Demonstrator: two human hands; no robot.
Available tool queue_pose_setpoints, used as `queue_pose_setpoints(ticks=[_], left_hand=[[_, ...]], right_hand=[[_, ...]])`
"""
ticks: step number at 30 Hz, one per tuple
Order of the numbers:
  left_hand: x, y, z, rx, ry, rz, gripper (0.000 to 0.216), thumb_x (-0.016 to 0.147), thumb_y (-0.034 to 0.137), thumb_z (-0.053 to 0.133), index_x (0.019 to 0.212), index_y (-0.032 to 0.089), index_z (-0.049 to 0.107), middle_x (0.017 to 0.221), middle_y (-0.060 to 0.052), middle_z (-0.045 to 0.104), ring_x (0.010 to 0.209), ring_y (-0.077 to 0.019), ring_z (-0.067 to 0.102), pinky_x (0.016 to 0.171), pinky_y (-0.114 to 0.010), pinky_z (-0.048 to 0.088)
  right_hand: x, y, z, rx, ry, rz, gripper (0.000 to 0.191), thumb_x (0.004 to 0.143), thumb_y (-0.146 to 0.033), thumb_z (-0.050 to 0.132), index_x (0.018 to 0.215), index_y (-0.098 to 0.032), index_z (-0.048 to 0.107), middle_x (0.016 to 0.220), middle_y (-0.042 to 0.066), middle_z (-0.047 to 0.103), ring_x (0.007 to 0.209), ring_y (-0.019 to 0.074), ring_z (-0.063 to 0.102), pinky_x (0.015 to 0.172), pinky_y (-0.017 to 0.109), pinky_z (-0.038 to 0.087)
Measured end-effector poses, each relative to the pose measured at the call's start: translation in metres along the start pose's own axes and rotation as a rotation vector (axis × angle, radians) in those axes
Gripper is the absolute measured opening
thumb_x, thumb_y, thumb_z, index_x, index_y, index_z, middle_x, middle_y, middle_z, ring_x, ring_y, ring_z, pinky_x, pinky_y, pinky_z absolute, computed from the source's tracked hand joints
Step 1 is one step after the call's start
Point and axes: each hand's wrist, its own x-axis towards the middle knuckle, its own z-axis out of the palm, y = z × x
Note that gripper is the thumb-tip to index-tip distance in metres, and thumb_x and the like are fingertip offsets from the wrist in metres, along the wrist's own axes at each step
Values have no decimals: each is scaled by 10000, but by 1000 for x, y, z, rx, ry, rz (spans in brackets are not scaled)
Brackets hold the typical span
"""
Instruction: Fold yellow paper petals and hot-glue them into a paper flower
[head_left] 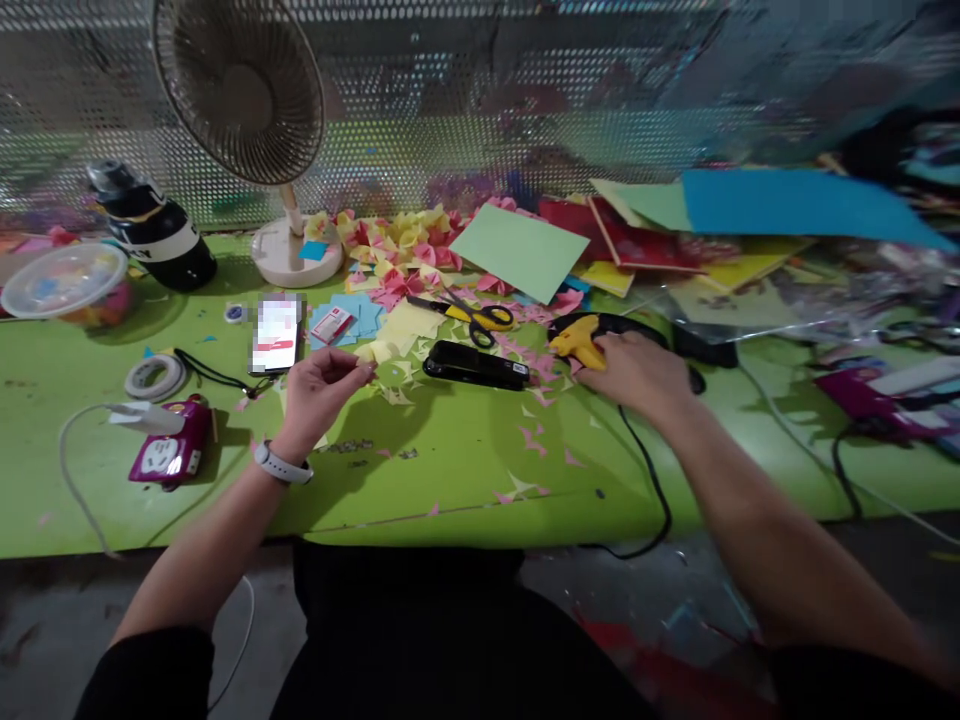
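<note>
My left hand (321, 390), with a white band at the wrist, is closed in a pinch on a small pale yellow paper piece (379, 351). My right hand (637, 372) is wrapped around a yellow glue gun (577, 341), whose black cord (654, 470) trails to the table's front edge. Between the hands lies a black stapler (476, 366). Just behind it are yellow-handled scissors (480, 316), lying over pink paper scraps. Blue paper squares (365, 315) and a small red-and-white box (332, 325) lie beyond my left hand.
A fan (296, 255), a black bottle (161, 235) and a lidded plastic tub (71, 290) stand at back left. Folded paper flowers (405, 245) are heaped behind. Coloured sheets (521, 250) lie at back right. A phone (276, 335), tape roll (155, 377) and purple power strip (171, 445) sit left.
</note>
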Motion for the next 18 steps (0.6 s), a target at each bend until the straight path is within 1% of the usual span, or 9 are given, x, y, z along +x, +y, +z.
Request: queue_pose_setpoints(ticks=[3,7,9,11,13,15,16,17,18], left_hand=[[1,-2,-1,0,-3,7,237,734,317,815,821,150,671,752,-45,749,707,-147,737,685,-237,628],[2,-1,-1,-18,-5,8,233,738,309,813,826,150,666,770,-47,754,720,-151,744,701,-241,633],[2,0,-1,-32,-3,12,235,735,307,815,827,150,665,778,-48,756,728,-153,746,702,-240,632],[2,2,0,-39,1,6,239,730,305,819,824,148,666,773,-48,755,730,-151,746,700,-234,629],[1,4,1,-42,3,-9,251,723,308,824,823,143,664,766,-47,752,729,-151,745,705,-240,627],[1,4,1,-50,1,-24,272,716,319,829,824,138,658,762,-48,750,727,-152,743,711,-253,627],[1,4,1,-58,9,-20,283,712,331,830,819,136,654,757,-48,748,713,-148,739,700,-253,623],[0,3,1,-67,12,-19,295,707,341,834,811,135,649,753,-49,746,702,-144,734,693,-254,620],[0,3,1,-75,3,-22,304,701,346,837,800,133,644,757,-52,746,697,-140,730,693,-254,617]], right_hand=[[0,-3,1,55,35,3,567,912,-510,465,1231,-53,571,1162,260,585,972,333,629,680,370,366],[-2,-2,3,130,106,23,601,888,-474,511,1279,-18,529,1165,271,565,977,311,620,702,365,365],[-2,-1,5,158,162,49,567,904,-433,485,1283,-14,528,1181,270,555,1002,297,610,723,361,373],[-2,1,6,172,232,82,520,934,-390,425,1266,-5,535,1197,281,541,1073,296,580,762,363,386],[-1,2,3,223,347,118,446,928,-344,435,1185,-8,576,1156,286,560,1143,302,536,827,368,396],[-2,-3,-3,364,487,140,317,865,-308,543,1052,-66,624,1064,247,605,1121,299,536,883,376,404],[-4,-9,-7,487,543,142,255,815,-295,609,986,-107,633,1005,207,626,1060,287,557,886,380,417],[-8,-17,-13,635,571,130,229,765,-292,663,937,-144,632,958,163,638,979,268,579,868,383,437],[-14,-27,-18,803,560,103,239,725,-298,700,911,-168,627,923,122,643,895,243,592,828,381,462]])
